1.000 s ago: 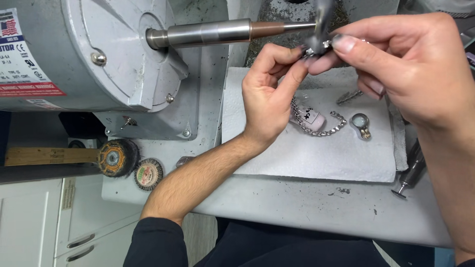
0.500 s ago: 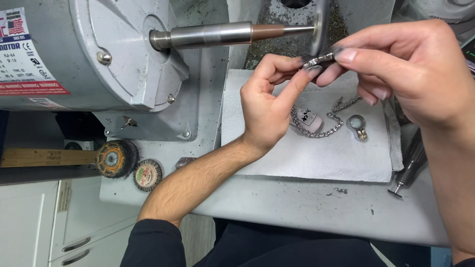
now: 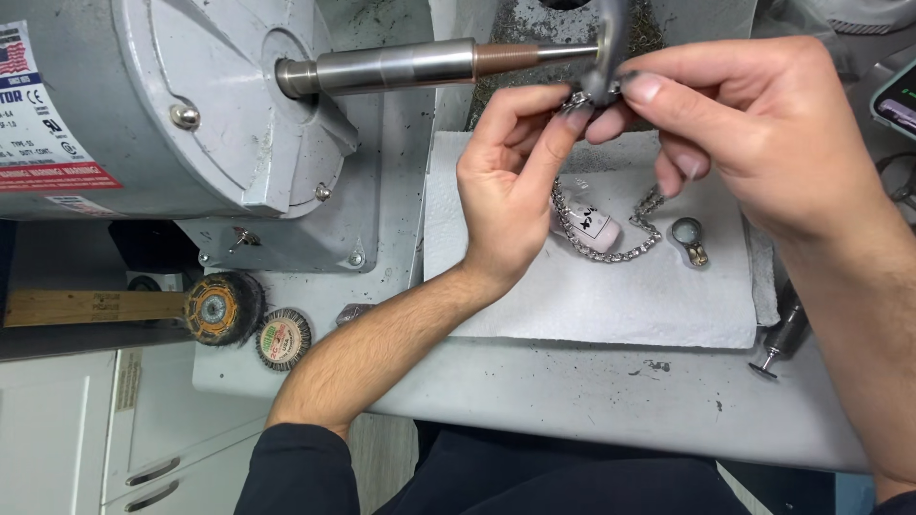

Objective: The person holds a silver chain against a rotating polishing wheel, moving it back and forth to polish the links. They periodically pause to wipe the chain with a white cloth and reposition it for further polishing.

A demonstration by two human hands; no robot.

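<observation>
My left hand (image 3: pixel 510 195) and my right hand (image 3: pixel 754 143) pinch a small silver jewellery piece (image 3: pixel 582 96) between their fingertips. They hold it against the thin polishing wheel (image 3: pixel 609 38) at the end of the motor's tapered spindle (image 3: pixel 429 65). Below the hands a silver chain (image 3: pixel 620 250) with a small pink tag (image 3: pixel 587 227) lies on a white paper towel (image 3: pixel 611 305). A small ring-shaped metal part (image 3: pixel 690 238) rests on the towel just right of the chain.
The big grey motor housing (image 3: pixel 153 105) fills the upper left. Two small buffing wheels (image 3: pixel 224 307) and a wooden stick (image 3: pixel 91 307) lie by the bench's left edge. A metal mandrel tool (image 3: pixel 780 339) lies right of the towel. White drawers (image 3: pixel 76 429) are below.
Both hands have lifted the small piece up and pressed it to the polishing wheel. The chain on the towel has stayed in place.
</observation>
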